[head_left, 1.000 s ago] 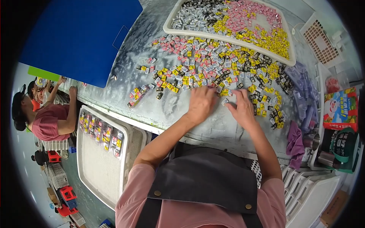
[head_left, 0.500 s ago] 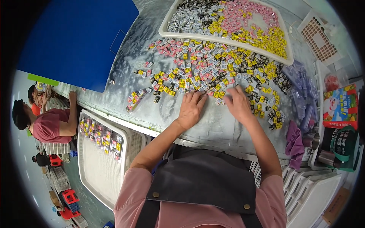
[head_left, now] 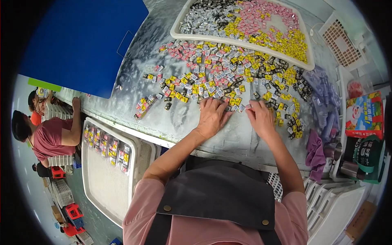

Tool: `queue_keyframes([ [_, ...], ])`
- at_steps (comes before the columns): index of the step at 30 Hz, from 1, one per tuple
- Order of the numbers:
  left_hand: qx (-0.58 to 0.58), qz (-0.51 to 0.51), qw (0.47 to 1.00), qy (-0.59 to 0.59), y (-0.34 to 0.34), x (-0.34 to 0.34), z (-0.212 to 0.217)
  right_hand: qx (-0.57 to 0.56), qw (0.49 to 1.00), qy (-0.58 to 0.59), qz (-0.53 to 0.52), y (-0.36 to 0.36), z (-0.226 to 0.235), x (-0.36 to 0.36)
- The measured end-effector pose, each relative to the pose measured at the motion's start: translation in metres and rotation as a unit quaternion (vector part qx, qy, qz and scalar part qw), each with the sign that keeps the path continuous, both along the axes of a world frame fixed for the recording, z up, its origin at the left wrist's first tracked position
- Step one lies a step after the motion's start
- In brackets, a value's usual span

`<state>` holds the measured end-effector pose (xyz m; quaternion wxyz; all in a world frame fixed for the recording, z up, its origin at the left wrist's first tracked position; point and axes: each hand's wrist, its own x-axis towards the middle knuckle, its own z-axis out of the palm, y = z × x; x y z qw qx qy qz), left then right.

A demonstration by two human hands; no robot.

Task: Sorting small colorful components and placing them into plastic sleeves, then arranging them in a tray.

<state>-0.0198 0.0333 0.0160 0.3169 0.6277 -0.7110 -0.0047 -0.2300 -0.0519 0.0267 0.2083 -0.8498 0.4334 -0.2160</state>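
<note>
Small printed pieces (head_left: 212, 83) in pink, yellow, white and black lie scattered across the grey table; what they are I cannot tell. My left hand (head_left: 213, 116) rests at the near edge of the spread, its fingertips on or beside a few pieces, with thumb and fingers apart. To its right, my right hand (head_left: 262, 118) is pinched, and a small pale piece (head_left: 248, 107) shows at its fingertips. Between both hands sits a short cluster of yellow and white pieces (head_left: 234, 103). A filled clear plastic case (head_left: 145, 107) lies left of my hands.
Beyond the spread stands a white tray (head_left: 245, 40) of pieces sorted by colour. Empty clear cases (head_left: 322, 98) and a purple cloth (head_left: 315, 149) lie right. Lower left, another white tray (head_left: 108, 185) holds filled cases. A blue board (head_left: 81, 45) and a co-worker (head_left: 53, 134) are left.
My left hand has shifted a little right, toward the cluster. The right hand's fingers have drawn together into a pinch and lowered slightly.
</note>
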Motion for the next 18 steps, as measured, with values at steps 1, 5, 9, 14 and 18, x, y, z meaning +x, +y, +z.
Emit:
queue_keyframes([
  [1, 0.004, -0.017, 1.000, 0.006, 0.000, -0.001, 0.002, 0.000, 1.000, 0.000, -0.002, 0.004, 0.001, -0.001],
  [5, 0.064, -0.056, 0.996, -0.008, -0.003, 0.000, 0.005, 0.100, 0.994, -0.038, 0.028, 0.006, 0.001, -0.002],
  [9, 0.074, -0.064, 0.995, -0.032, -0.011, 0.000, 0.008, 0.077, 0.996, 0.012, 0.038, 0.005, 0.004, 0.001],
  [14, 0.058, -0.073, 0.996, 0.003, -0.014, -0.003, 0.008, 0.061, 0.997, -0.003, 0.044, 0.001, 0.007, 0.010],
  [18, 0.038, -0.076, 0.996, -0.010, -0.011, 0.007, -0.001, 0.078, 0.995, -0.006, 0.057, 0.001, 0.002, 0.008],
])
